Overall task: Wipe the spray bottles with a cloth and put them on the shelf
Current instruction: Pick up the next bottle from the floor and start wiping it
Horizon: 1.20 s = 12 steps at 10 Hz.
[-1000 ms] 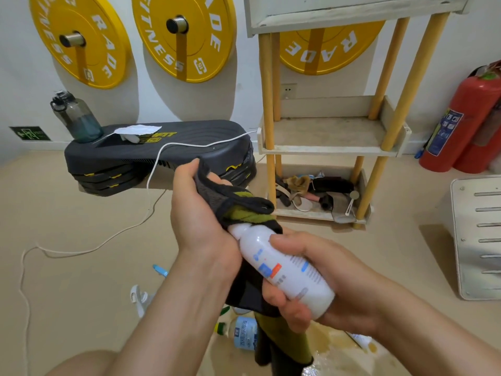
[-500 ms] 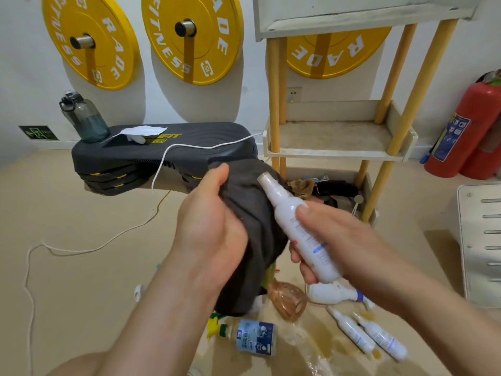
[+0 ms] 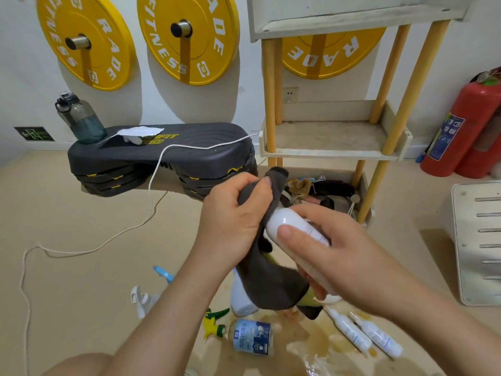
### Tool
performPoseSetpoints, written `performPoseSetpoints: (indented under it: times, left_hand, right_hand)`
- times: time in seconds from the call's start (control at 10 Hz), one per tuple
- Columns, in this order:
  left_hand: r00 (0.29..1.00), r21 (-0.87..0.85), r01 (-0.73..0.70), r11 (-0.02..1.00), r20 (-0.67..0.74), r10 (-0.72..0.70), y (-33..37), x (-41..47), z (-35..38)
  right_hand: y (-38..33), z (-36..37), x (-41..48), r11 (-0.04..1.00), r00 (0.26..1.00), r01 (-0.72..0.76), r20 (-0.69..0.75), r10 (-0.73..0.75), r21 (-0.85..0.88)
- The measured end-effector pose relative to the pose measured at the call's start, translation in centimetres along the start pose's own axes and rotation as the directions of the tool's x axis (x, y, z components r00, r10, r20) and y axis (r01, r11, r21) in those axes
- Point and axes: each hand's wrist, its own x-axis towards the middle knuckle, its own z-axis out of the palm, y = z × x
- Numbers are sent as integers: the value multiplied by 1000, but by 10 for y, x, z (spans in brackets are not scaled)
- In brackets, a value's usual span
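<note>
Spray bottle (image 3: 291, 226): white, being held in mid-air between both hands, over the wet floor.
Right hand (image 3: 339, 256): wrapping thumb and fingers round the bottle's body.
Left hand (image 3: 233, 221): clutching a bunched dark grey cloth (image 3: 271, 280) and pressing it over one end of the bottle, the rest hanging below.
Floor bottles: a clear labelled one (image 3: 252, 337) with a green-yellow trigger and two slim white ones (image 3: 349, 332) are lying on their sides.
Step platform (image 3: 162, 150): sitting further back on the left, carrying a water jug (image 3: 81, 119).
Shelf (image 3: 330, 153): standing against the wall beyond the held bottle, its bottom tier holding jumbled items.
</note>
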Motion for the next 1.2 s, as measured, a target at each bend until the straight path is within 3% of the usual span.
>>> performPoseSetpoints:
  times: [0.1,0.2,0.3,0.4,0.5,0.6,0.7,0.8,0.9,1.0,1.1,1.2]
  left_hand:
    - [1000,191,21,981,14,-24,-4,4,-2]
    - [993,116,119,986,-10,-119,-4,2,-1]
    - [998,-85,66,994,15,-65,-2,-3,2]
    - [1000,-205,4,979,26,2,0,-5,0]
    - [999,-83,-3,997,-40,0,-4,-5,1]
    - [991,15,105,994,-91,-103,-9,-4,7]
    - [963,-54,226,973,-137,-232,-14,-4,10]
    - [957,-184,247,951,-105,-269,-18,-5,13]
    - [970,-292,210,933,-57,-236,-12,-7,14]
    - [981,-321,176,931,-20,-192,-7,-8,10]
    - [971,-242,210,947,-65,-232,-11,-9,12]
    - [938,-193,305,933,-111,-330,-20,-8,16]
  right_hand:
    - [17,3,-4,640,940,147,-94,-327,-754]
    - [16,3,-1,757,962,146,-87,-259,-637]
    - [8,-7,5,822,925,-355,298,237,446]
    - [6,-12,4,486,785,-604,578,225,631]
    - [3,-9,3,864,913,-365,317,259,346]
    - [19,4,0,689,978,81,-77,-196,-720]
    - [30,13,2,499,884,154,-107,-456,-853]
    - [16,7,3,967,993,38,-102,-65,-251]
    - [11,-3,4,590,812,-577,479,334,565]
    - [15,-9,7,369,667,-736,702,252,567]
    - [16,-8,9,708,806,-561,481,346,430]
    - [13,3,3,949,988,-107,71,134,-297]
